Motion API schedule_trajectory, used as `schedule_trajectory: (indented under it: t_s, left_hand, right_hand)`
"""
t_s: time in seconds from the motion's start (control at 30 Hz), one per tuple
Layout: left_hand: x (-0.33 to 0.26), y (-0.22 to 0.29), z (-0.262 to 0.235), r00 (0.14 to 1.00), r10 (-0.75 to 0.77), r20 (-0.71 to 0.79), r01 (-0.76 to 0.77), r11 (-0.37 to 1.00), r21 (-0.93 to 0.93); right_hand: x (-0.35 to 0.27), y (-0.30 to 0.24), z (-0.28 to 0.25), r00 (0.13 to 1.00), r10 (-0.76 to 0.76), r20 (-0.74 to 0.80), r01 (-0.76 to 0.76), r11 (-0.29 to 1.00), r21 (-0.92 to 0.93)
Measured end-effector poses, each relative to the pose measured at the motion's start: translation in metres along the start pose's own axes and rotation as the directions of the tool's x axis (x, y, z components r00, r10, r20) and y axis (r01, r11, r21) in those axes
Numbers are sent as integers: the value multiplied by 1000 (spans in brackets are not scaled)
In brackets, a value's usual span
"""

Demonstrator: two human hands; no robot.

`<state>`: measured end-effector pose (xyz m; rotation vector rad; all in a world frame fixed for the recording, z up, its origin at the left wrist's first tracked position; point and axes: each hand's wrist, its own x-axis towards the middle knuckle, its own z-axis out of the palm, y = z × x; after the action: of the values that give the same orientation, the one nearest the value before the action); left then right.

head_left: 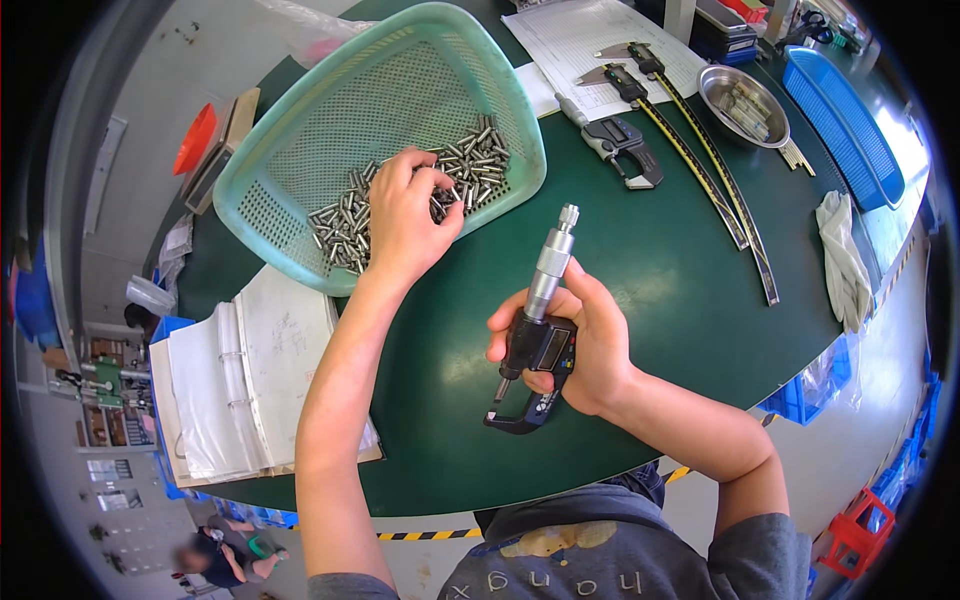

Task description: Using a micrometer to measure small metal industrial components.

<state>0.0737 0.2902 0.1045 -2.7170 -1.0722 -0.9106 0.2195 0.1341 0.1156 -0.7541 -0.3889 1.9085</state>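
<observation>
Left hand [410, 222] is down in the green basket [340, 110], fingers loosely curled over a pile of metal pins [483, 163]; honestly can't tell if that grip's actually got one. Right hand [603, 345] has a snug grip round a digital micrometer [549, 275], thimble pointing away from the body, over the table [690, 330]. Another micrometer [608, 135] lies just beside two calipers [628, 84].
</observation>
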Motion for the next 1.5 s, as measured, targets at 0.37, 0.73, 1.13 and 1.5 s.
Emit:
schedule_trajectory:
  t_s: [0.37,0.73,1.13,1.5]
  left_hand:
    - [-89,67,-41,716,-311,625,441,-493,-750]
    - [-122,99,-52,696,-174,696,464,-631,-622]
    - [-125,103,-48,696,-97,711,460,-701,-545]
    - [-127,103,-48,691,-89,717,474,-693,-543]
  right_hand:
    - [3,-2,-7,995,-92,36,89,993,75]
    - [1,-2,-4,987,-127,98,115,985,126]
    - [-1,-4,-4,989,-80,126,60,986,153]
    - [0,-1,-3,988,-105,115,88,986,145]
